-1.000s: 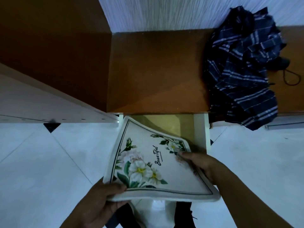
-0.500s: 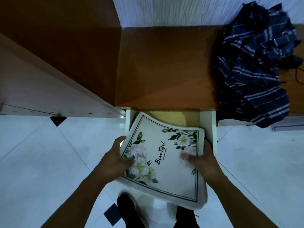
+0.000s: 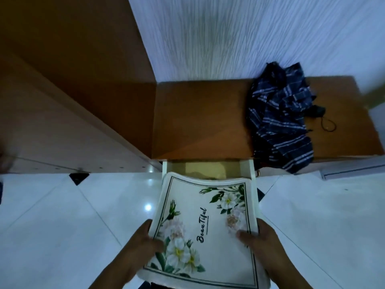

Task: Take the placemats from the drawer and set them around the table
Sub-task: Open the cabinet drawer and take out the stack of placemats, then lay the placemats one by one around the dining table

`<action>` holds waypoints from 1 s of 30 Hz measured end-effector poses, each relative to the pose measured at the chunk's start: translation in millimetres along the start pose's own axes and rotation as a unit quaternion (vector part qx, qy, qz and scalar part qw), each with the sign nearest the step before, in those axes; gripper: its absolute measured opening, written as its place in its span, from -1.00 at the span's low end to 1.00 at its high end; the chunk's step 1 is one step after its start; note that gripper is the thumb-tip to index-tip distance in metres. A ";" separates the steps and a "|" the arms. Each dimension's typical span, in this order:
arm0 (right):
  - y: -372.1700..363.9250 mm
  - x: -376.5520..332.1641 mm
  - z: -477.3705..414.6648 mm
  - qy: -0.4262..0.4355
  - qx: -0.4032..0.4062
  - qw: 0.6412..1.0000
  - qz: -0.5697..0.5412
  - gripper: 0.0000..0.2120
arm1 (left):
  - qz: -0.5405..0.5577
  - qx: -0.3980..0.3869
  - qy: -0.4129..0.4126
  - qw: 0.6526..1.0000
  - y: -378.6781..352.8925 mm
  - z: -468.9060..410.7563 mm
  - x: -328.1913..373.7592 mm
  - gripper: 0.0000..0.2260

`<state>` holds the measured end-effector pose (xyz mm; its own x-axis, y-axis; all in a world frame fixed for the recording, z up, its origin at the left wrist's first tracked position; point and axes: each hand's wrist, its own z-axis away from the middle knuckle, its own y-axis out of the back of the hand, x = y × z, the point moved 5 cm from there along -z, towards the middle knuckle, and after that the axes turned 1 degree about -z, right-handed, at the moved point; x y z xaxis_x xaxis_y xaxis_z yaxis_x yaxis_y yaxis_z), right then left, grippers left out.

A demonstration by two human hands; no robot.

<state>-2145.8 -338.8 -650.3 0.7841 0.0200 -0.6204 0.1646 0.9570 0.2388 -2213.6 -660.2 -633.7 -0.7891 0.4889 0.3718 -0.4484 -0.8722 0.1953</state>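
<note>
A stack of white placemats (image 3: 208, 222) printed with flowers and the word "BeauTiful" is held level above the open drawer (image 3: 208, 166). My left hand (image 3: 143, 240) grips the stack's left edge, thumb lying on top. My right hand (image 3: 258, 240) grips the right edge the same way. The far edge of the stack curves up over the drawer's front. Inside the drawer a pale yellowish bottom shows; the rest of it is hidden by the placemats.
The drawer belongs to a low brown cabinet (image 3: 200, 119). A dark blue striped cloth (image 3: 281, 126) lies on its right part, with a small black cord (image 3: 328, 125) beside it. A tall brown panel (image 3: 73, 90) stands at the left. White glossy floor tiles (image 3: 73, 226) lie below.
The placemats have come up and out of the drawer toward me. My left hand shifted from the near edge to the left edge. The view has pulled back and risen.
</note>
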 end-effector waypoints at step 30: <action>-370.9 -144.0 643.1 0.333 -0.558 0.687 0.324 -0.85 | 0.510 0.620 -0.026 0.596 44.4 704.8 -427.5 -0.92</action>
<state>-1934.9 -882.8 -169.2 -0.0329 0.3194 -0.9470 -0.9434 0.3030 0.1350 -1600.3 -916.9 -144.3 -0.3578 -0.2768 0.8919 0.9332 -0.0703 0.3525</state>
